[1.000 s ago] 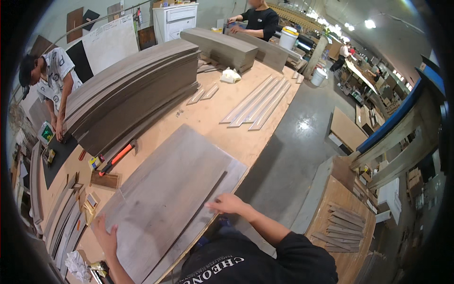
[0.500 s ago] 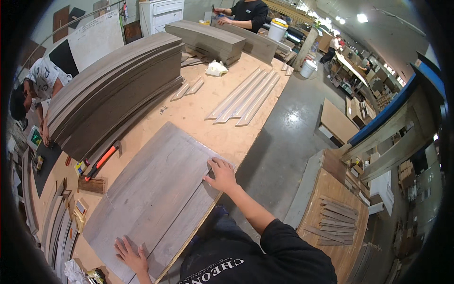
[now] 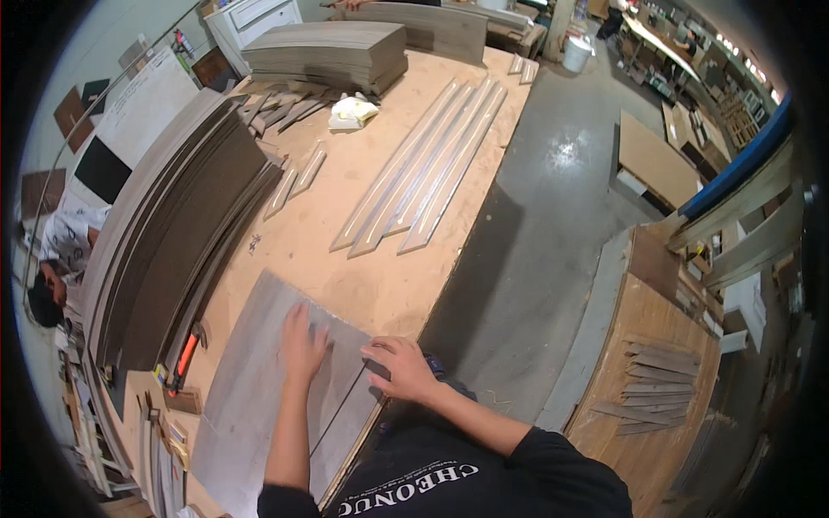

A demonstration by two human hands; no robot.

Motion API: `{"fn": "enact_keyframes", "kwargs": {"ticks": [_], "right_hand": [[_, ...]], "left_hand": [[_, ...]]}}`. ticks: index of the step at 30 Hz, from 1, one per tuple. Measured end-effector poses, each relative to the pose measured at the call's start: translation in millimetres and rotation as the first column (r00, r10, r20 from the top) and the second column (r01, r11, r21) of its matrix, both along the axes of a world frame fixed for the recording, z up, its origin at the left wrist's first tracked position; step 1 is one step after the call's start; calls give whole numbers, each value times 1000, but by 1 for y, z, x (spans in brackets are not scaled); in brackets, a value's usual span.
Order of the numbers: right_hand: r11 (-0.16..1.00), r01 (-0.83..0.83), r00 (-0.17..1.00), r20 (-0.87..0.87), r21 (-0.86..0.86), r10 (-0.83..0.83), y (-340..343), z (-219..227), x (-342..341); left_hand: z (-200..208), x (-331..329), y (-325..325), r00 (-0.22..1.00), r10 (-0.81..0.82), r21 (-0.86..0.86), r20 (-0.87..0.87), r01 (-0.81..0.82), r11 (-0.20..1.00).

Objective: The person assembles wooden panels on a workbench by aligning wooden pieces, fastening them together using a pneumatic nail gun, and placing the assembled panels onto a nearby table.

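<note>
Fingers of my left hand (image 3: pixel 302 345) lie spread and flat on the grey panel (image 3: pixel 259 388), gripping nothing. My right hand (image 3: pixel 401 369) rests with its fingers slightly bent on the right edge of the same panel, pressing and not closed around it. This panel lies on the near end of the plywood workbench (image 3: pixel 345 259), close to my body. Farther on the bench are long thin strips (image 3: pixel 432 164), a tall stack of curved dark boards (image 3: pixel 173 233) and a white bucket (image 3: pixel 577 53) on the concrete floor (image 3: pixel 535 233).
</note>
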State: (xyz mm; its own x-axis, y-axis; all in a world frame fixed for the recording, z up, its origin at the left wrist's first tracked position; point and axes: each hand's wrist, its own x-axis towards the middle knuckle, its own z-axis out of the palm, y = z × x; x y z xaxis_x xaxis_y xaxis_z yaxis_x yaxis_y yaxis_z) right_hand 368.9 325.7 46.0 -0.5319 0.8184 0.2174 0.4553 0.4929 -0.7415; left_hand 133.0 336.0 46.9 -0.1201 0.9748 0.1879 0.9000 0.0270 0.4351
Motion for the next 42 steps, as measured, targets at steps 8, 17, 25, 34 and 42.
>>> {"fn": "enact_keyframes", "kwargs": {"ticks": [8,17,25,34,42], "right_hand": [[970,-32,931,-361,-240,-58,82,10,11],[370,-511,519,-621,-776,-587,163,-3,-48],[357,-769,52,-607,-531,-793,206,18,-75],[371,-638,462,-721,-675,-517,85,89,-137],[452,-507,530,-679,-734,-508,-24,110,-195]], "left_hand": [[-11,5,168,997,3,-7,-73,-4,1000],[57,0,49,999,-42,-67,-15,41,997],[122,0,-180,901,353,-236,254,-296,926],[65,-6,-301,303,531,-329,791,-521,788],[119,-31,-309,663,748,342,-31,-696,631]]}}
